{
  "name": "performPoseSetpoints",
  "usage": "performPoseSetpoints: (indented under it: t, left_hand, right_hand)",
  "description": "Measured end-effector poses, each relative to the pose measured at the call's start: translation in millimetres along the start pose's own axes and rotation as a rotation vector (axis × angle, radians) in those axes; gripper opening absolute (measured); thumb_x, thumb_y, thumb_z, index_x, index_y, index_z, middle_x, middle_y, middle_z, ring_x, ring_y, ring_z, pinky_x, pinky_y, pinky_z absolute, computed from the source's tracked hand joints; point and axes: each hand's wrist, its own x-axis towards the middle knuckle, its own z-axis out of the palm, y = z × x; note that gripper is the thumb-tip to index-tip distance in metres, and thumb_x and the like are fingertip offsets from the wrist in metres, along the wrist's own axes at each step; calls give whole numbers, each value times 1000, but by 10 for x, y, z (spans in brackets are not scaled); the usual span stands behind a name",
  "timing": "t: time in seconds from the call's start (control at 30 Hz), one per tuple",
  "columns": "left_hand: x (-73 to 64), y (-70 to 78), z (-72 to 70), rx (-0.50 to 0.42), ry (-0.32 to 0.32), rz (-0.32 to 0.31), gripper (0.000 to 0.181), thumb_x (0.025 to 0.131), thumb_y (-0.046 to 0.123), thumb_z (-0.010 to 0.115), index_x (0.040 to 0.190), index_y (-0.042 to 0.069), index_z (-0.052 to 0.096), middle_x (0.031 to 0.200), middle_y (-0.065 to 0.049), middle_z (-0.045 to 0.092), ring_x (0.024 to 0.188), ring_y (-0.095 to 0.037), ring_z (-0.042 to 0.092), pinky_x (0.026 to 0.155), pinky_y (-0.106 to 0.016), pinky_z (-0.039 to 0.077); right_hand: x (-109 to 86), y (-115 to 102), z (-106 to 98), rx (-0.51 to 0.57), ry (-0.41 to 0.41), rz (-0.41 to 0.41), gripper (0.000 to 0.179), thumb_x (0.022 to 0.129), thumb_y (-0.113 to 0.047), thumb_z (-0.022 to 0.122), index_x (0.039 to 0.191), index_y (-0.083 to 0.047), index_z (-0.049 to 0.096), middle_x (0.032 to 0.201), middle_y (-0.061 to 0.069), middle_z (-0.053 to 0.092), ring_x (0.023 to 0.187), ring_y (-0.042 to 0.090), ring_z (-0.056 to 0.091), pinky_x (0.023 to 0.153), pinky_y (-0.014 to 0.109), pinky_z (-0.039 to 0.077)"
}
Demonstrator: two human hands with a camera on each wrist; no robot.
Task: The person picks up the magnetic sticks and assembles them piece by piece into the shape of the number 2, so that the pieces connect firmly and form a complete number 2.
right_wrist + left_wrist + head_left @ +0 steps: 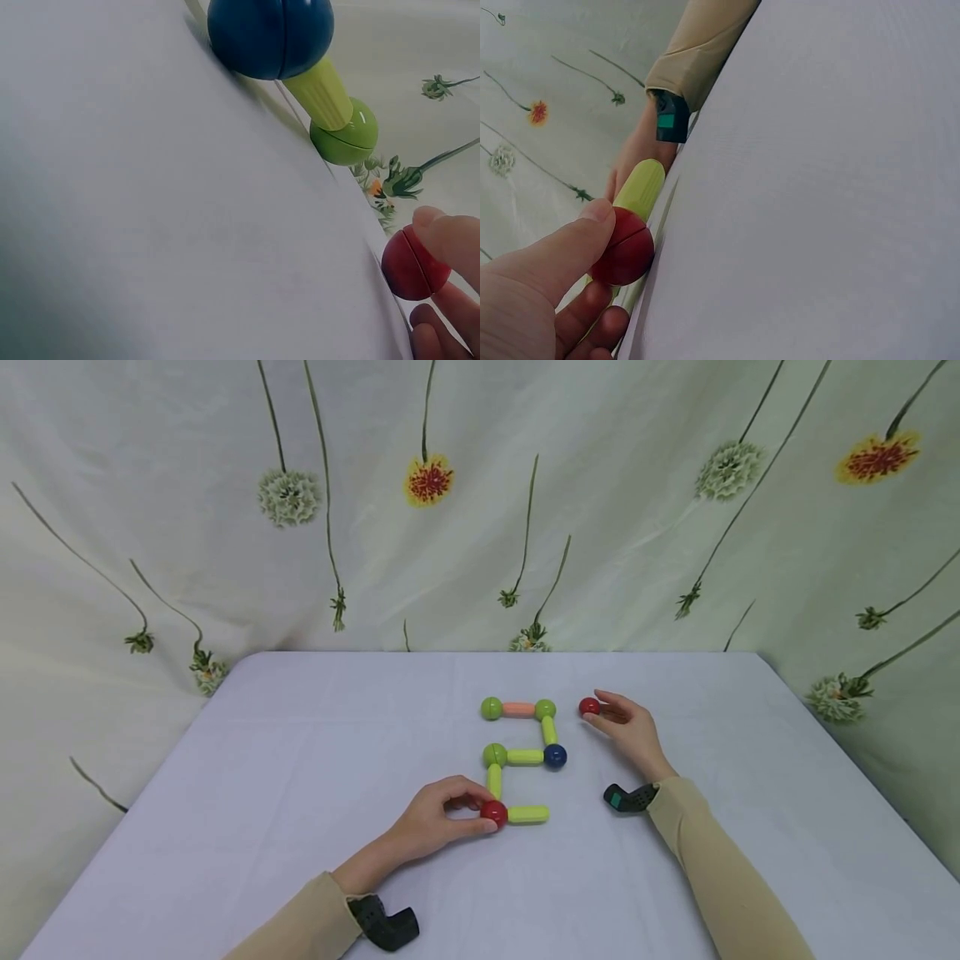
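Note:
A chain of balls and short rods lies on the table. My left hand (pixel 442 814) pinches a red ball (pixel 494 813) at its near end, thumb and fingers on either side. From that ball one yellow-green rod (pixel 528 814) points right and another rod (pixel 494 782) runs up to a green ball (pixel 495 755). Farther along come a dark blue ball (pixel 555 756), another green ball (pixel 545 709), an orange rod (pixel 518 710) and a last green ball (pixel 491 708). To the right of the chain, my right hand (pixel 632 731) holds a second red ball (pixel 416 262) between thumb and fingers.
The white-covered table (pixel 300 760) extends around the chain to its back edge. Behind it hangs a pale flowered cloth (pixel 600 527). Black wrist devices (pixel 630 798) sit on both sleeves.

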Motion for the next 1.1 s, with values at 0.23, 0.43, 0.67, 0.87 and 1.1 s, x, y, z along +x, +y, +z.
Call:
performPoseSetpoints:
  t: [0.23,0.43,0.67,0.87,1.1]
  left_hand:
    - [-11,5,-7,6,1,11,30,79,24,77,107,17,67,99,7,62,93,-14,56,83,-33,48]
    - [-22,8,-24,21,-1,24,30,79,33,76,105,21,67,97,10,63,92,-12,56,83,-29,48]
    - [-30,-7,-16,19,-1,30,30,79,33,76,105,21,68,98,9,63,92,-12,57,82,-29,48]
    - [-36,68,-10,28,1,8,29,79,24,77,106,16,67,97,7,62,93,-15,57,84,-33,48]
    - [-38,118,-10,23,3,3,29,79,18,76,106,12,67,98,3,63,93,-20,57,84,-35,48]
  right_hand:
    - [16,-8,5,-38,-24,-39,50,86,-28,70,130,-9,56,125,15,57,111,29,54,95,42,43]
    - [-10,-12,10,-55,-16,-58,45,88,-21,68,128,-6,56,122,16,58,110,29,54,94,41,43]
    - [-89,-39,16,0,10,-16,46,86,-25,70,126,-6,56,123,14,57,113,28,52,96,41,42]
    - [-161,-70,14,80,64,66,53,83,-39,71,125,-10,56,121,11,58,107,24,55,87,33,48]
    - [-282,-101,56,180,70,99,55,82,-43,70,124,-11,54,117,9,59,97,20,57,75,19,49]
